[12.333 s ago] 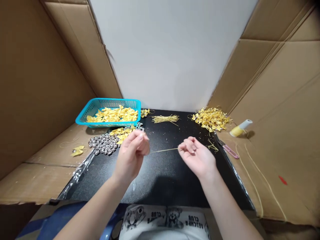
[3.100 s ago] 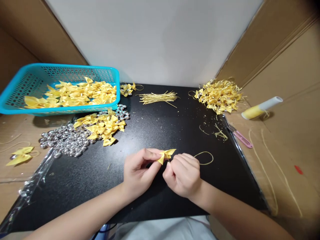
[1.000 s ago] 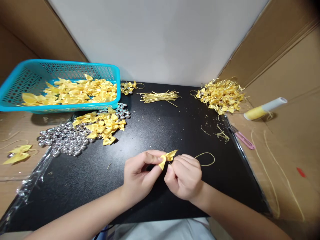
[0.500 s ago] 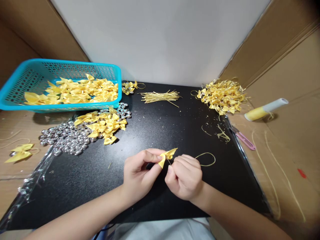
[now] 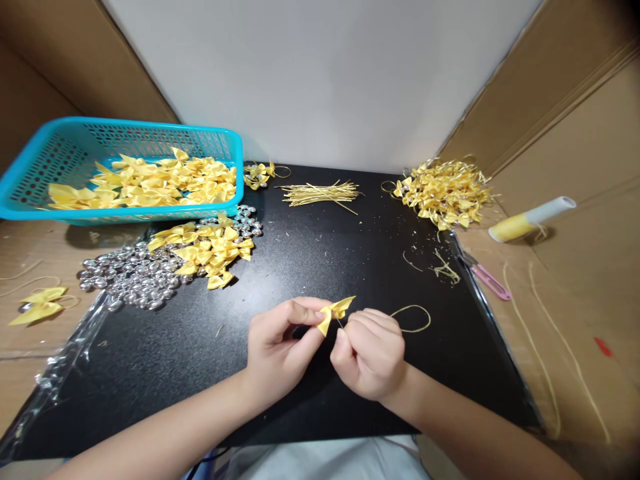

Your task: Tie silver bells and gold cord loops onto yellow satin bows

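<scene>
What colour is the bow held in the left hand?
Yellow; the bow shows best in the head view, the only one.

Black tabletop, specked with scraps. Upper center: gold cord bundle. Small bow cluster left of that. Upper right: heap of yellow bows with cord loops. Left: silver beads spilling past the edge, loose yellow bows against them. Right: cord snippets, tangled.
</scene>
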`<state>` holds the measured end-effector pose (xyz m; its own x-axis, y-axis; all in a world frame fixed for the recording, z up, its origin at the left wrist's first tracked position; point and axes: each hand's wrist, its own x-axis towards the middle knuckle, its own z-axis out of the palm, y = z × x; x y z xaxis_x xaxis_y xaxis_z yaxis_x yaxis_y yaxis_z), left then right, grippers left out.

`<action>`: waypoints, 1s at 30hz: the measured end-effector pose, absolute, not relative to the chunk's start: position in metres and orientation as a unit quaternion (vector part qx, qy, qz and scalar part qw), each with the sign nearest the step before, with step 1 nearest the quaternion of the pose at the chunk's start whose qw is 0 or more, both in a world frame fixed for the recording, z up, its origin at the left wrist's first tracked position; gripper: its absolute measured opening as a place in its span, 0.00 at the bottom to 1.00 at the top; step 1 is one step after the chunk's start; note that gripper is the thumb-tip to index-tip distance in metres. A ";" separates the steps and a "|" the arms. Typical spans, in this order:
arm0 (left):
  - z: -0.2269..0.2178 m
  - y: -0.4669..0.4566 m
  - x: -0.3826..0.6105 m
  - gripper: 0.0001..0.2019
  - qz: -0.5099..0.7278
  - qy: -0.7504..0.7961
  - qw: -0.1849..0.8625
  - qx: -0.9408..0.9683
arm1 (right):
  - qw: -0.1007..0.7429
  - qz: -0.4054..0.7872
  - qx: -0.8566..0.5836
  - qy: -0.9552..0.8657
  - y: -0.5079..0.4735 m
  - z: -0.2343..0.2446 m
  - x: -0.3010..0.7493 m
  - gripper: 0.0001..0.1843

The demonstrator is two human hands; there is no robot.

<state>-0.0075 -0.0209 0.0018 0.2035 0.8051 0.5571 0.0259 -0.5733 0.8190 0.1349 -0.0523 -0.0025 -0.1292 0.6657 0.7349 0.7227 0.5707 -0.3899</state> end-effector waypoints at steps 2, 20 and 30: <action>0.002 -0.021 -0.008 0.10 0.551 0.291 0.349 0.700 | 0.471 -0.029 -0.465 -0.749 -0.052 -0.002 0.135 0.19; -0.001 -0.019 -0.010 0.09 0.556 0.289 0.329 0.706 | 0.472 -0.018 -0.462 -0.751 -0.052 -0.001 0.135 0.18; -0.003 -0.018 -0.011 0.10 0.553 0.285 0.324 0.713 | 0.465 -0.011 -0.468 -0.752 -0.053 -0.001 0.135 0.18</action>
<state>-0.0107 -0.0178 -0.0026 0.2258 0.7648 0.6034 0.0473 -0.6273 0.7773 0.1347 -0.0535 -0.0009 -0.1300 0.6930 0.7091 0.7127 0.5626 -0.4190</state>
